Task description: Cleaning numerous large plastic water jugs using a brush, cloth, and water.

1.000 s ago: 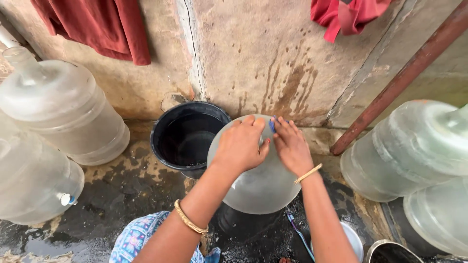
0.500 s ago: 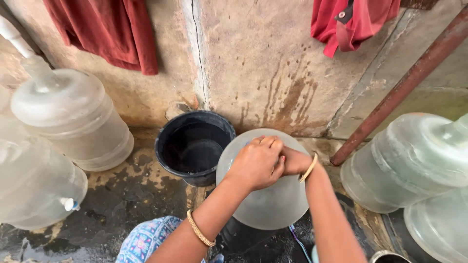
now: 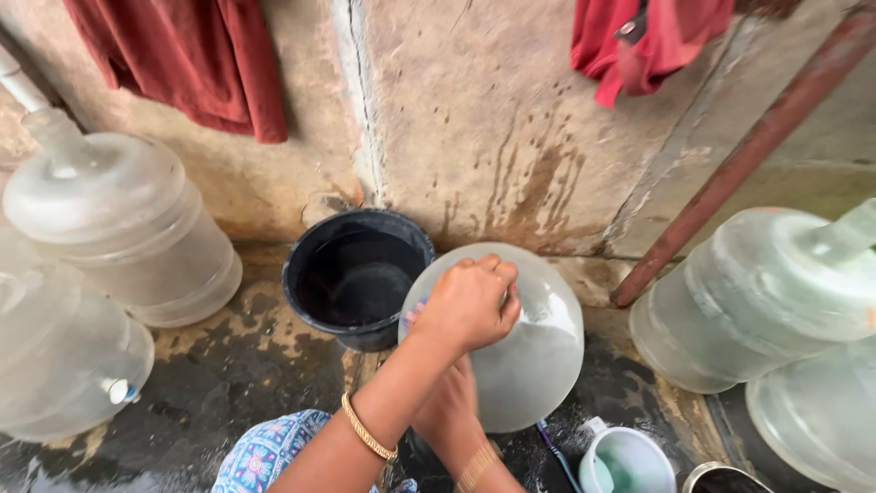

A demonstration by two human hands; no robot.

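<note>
A large clear water jug point(image 3: 538, 356) lies with its rounded end toward me on the wet floor, next to a black bucket point(image 3: 356, 283). My left hand point(image 3: 467, 306) rests on top of the jug with its fingers curled over a small blue-and-pink scrubber point(image 3: 413, 316) that barely peeks out. A gold bangle circles that wrist. My right hand point(image 3: 447, 409) presses against the near side of the jug, low down and partly hidden under my left forearm.
Clear jugs stand at the left point(image 3: 119, 219) and lower left point(image 3: 64, 365), with more at the right point(image 3: 757, 292). A rusty pipe point(image 3: 748, 155) leans on the stained wall. Red cloths point(image 3: 201, 55) hang above. A white mug point(image 3: 625, 461) and a blue-handled brush point(image 3: 552, 447) lie near me.
My right hand has dropped from the top of the jug to its near side. My left hand has stayed on top, sliding slightly. The view has shifted right and closer.
</note>
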